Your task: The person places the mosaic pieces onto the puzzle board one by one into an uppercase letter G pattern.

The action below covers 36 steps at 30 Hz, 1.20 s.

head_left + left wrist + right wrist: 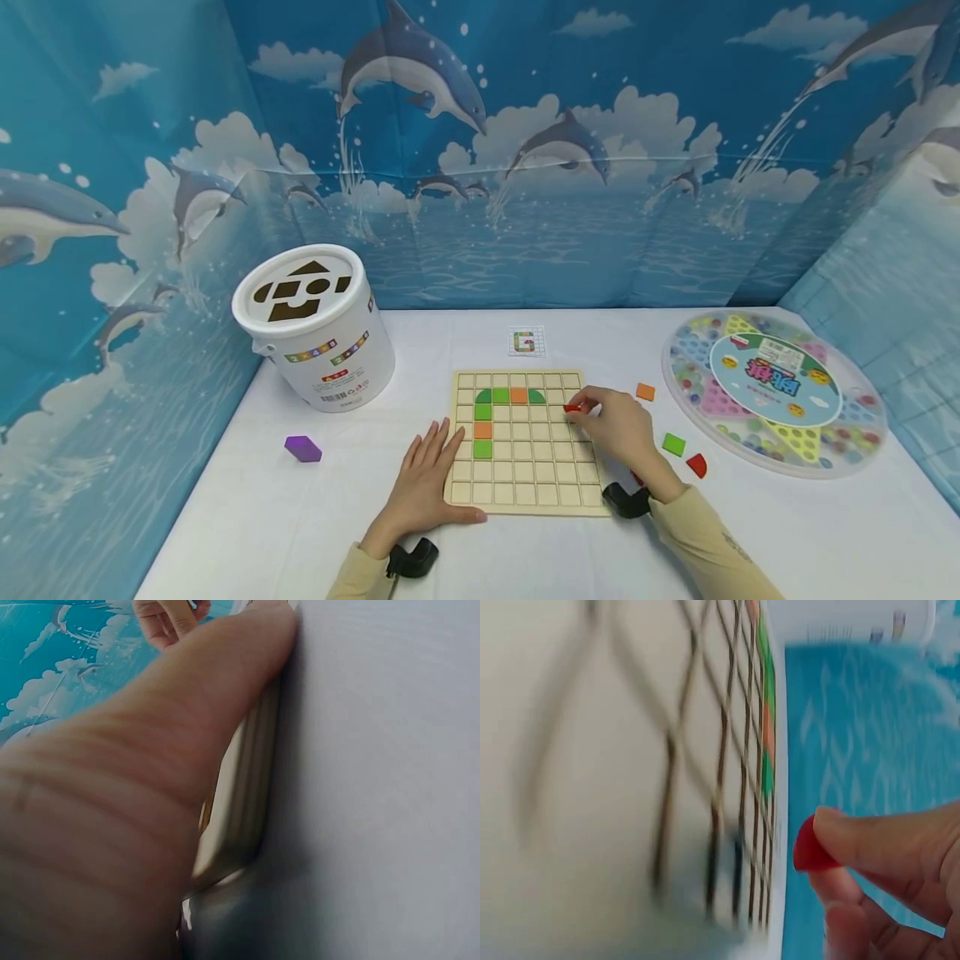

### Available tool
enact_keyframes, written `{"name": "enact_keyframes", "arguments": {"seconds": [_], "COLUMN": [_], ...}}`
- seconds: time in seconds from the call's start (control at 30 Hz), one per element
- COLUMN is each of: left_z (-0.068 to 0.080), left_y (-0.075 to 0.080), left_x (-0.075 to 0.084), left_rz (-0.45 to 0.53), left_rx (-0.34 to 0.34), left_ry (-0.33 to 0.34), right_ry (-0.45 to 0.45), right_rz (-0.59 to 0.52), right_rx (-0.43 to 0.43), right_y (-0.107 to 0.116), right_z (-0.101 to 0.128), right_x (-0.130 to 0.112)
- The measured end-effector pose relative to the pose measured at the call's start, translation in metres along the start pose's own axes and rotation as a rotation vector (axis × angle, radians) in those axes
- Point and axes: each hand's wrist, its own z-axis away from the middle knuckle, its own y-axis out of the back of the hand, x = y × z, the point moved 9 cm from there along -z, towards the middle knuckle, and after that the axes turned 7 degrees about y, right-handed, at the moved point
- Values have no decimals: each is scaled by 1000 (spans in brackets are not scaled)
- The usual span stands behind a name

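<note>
The right grip (617, 423) pinches a red piece (572, 408) between thumb and forefinger, raised off the right side of the board (536, 471). The left grip (427, 486) lies spread at the board's near left corner, holding nothing.

For a clean placement, I'd keep the left grip there as a brace, turn the piece's rounded side to suit the card (527, 341) beyond the board, line its straight edges up with a cell's ridges, lower it flat and only then let go. Tilted, it could catch on a ridge.

The board's cells hold green and orange pieces in a row and a column towards its far left.

The bucket (367, 350), beyond the board to the left, wears a lid with shaped holes; its contents are hidden. The round case (817, 472), right of the board, shows coloured balls (693, 400) inside. Loose pieces lie on the bench (225, 533) to the board's right.
</note>
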Motion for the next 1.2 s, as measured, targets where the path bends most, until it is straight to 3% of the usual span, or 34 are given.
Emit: {"name": "enact_keyframes", "arguments": {"seconds": [0.27,0.57,0.8,1.2], "left_z": [0,1,2,0], "left_y": [0,3,3,-2], "left_x": [-1,1,2,-2], "left_rz": [-1,-24,-25,-20], "left_rx": [12,22,32,13], "left_ry": [2,-7,-17,-15], "right_ry": [104,194,256,291], "right_rz": [-131,-204,-200,-114], "right_rx": [-134,-215,-208,-175], "right_y": [-43,-76,-87,-87], "right_z": [12,19,19,19], "right_x": [-55,-89,-110,-117]}}
